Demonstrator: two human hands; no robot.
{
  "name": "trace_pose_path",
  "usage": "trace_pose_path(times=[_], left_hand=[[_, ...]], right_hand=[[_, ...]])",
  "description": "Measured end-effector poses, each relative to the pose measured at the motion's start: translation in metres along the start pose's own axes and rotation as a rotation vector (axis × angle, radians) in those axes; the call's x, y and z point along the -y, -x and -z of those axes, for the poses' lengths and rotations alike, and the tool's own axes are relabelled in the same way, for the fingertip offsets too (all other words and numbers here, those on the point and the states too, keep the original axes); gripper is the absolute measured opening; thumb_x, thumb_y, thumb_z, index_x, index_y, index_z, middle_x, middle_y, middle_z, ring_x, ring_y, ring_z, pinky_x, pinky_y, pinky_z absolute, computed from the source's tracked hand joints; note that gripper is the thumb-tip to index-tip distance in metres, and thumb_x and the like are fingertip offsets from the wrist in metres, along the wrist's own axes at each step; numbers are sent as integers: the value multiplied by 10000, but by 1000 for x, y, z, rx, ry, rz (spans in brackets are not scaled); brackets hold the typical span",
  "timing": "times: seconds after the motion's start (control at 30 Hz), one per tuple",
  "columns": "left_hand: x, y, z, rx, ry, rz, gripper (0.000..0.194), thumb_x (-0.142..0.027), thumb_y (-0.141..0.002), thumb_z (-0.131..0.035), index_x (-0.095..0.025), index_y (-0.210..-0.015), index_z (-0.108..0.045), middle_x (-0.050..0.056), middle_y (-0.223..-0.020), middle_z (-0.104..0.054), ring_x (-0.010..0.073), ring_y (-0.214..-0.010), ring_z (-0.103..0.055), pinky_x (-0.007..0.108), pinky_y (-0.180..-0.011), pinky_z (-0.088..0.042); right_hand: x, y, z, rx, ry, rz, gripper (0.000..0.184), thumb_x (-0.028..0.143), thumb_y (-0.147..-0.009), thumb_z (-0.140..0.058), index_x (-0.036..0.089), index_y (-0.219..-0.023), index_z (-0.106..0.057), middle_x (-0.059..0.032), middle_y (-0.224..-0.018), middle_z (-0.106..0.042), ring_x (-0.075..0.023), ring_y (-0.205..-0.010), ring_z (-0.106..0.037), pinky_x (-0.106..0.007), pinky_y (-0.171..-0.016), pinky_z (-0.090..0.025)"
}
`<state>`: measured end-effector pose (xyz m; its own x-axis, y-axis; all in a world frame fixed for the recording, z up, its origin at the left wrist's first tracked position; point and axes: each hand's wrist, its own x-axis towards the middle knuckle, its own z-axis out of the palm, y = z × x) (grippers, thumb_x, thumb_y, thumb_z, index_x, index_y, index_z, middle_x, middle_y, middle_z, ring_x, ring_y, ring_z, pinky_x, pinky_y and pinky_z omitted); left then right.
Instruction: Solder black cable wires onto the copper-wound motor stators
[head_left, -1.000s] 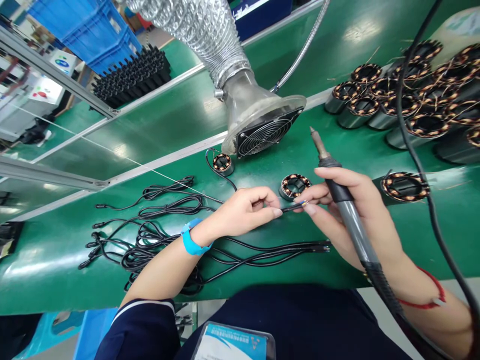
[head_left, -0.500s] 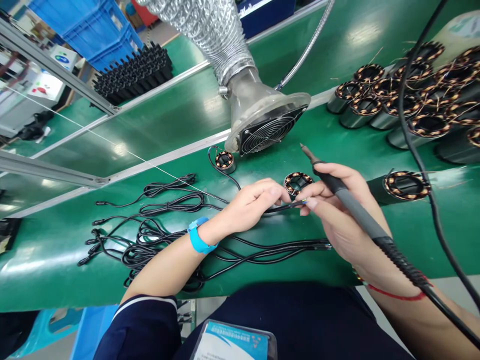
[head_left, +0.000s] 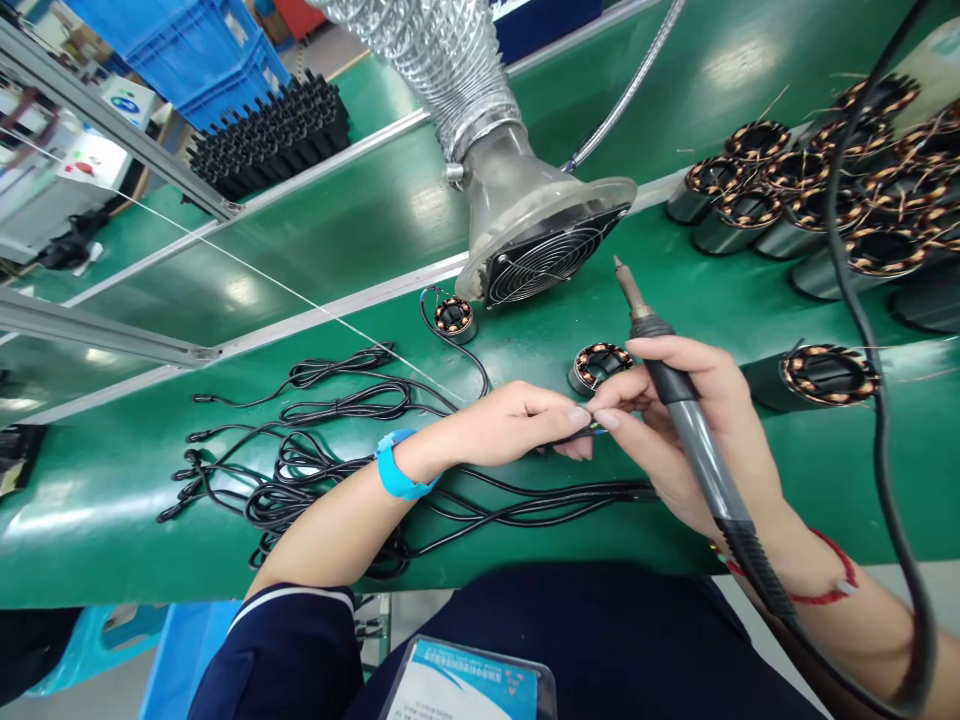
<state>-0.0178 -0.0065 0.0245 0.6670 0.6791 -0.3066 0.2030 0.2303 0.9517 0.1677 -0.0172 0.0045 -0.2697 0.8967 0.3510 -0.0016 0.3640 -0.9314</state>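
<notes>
My left hand [head_left: 517,428] is closed around the end of a black cable [head_left: 559,440], whose thin coloured wires [head_left: 598,428] stick out past the thumb. Held in my right hand [head_left: 724,455] is a soldering iron [head_left: 686,420], its bare metal tip pointing up and away from the wires. The thumb and forefinger of that hand pinch at the wire ends by the left thumb. Just behind the fingertips stands a small stator [head_left: 583,378] with copper windings, partly hidden by the right fingers. A larger stator [head_left: 821,385] lies to the right of the right hand.
Bundled black cables [head_left: 300,480] spread over the green bench on the left. A fume extractor [head_left: 551,255] hangs over the middle, with a wired stator [head_left: 455,320] below it. Several stators [head_left: 750,215] crowd the back right. The iron's cord [head_left: 862,300] loops down the right side.
My left thumb has come forward onto the wires, meeting the right fingertips. The soldering iron has tilted more upright, its tip shifting slightly right and up. The camera view has shifted a little.
</notes>
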Motion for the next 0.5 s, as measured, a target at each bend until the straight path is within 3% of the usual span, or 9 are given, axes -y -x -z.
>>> trace_pose_path(times=[0.07, 0.13, 0.23, 0.37, 0.5], left_hand=[[-2, 1, 1, 97, 168, 104, 465, -589, -864, -562, -132, -820, -638, 31, -723, -659, 92, -616, -577, 242, -635, -471], [-4, 1, -1, 88, 269, 151, 414, -551, -830, -630, -138, -817, -604, -15, -638, -612, 56, -483, -486, 206, -501, -384], [-4, -3, -4, -142, 274, 101, 292, -386, -790, -707, -134, -740, -568, -66, -555, -522, 22, -451, -378, 181, -461, -273], [1, -16, -7, -465, 181, 86, 179, -179, -801, -620, -137, -655, -527, -79, -524, -457, 30, -495, -382, 186, -514, -293], [8, -25, -7, -567, 67, 57, 196, -196, -819, -600, -141, -653, -514, -73, -543, -458, 37, -513, -378, 198, -524, -282]], right_hand=[[0, 0, 1, 23, 24, 42, 413, 113, -829, -657, 269, -1175, -493, 52, -824, -651, -86, -687, -650, -196, -615, -558], [-1, 0, 3, 37, 40, 63, 412, 124, -839, -651, 272, -1191, -495, 54, -824, -651, -82, -675, -645, -196, -614, -555], [-3, 1, 8, 12, 163, 58, 409, 170, -855, -653, 267, -1225, -508, 33, -854, -690, -110, -752, -682, -231, -691, -577], [-5, 5, 22, -84, 416, -16, 442, 243, -909, -609, 278, -1341, -523, 5, -907, -738, -145, -778, -712, -281, -732, -590], [-11, 14, 34, -210, 415, 81, 396, 244, -865, -667, 294, -1258, -641, -18, -918, -737, -154, -692, -688, -305, -657, -558]])
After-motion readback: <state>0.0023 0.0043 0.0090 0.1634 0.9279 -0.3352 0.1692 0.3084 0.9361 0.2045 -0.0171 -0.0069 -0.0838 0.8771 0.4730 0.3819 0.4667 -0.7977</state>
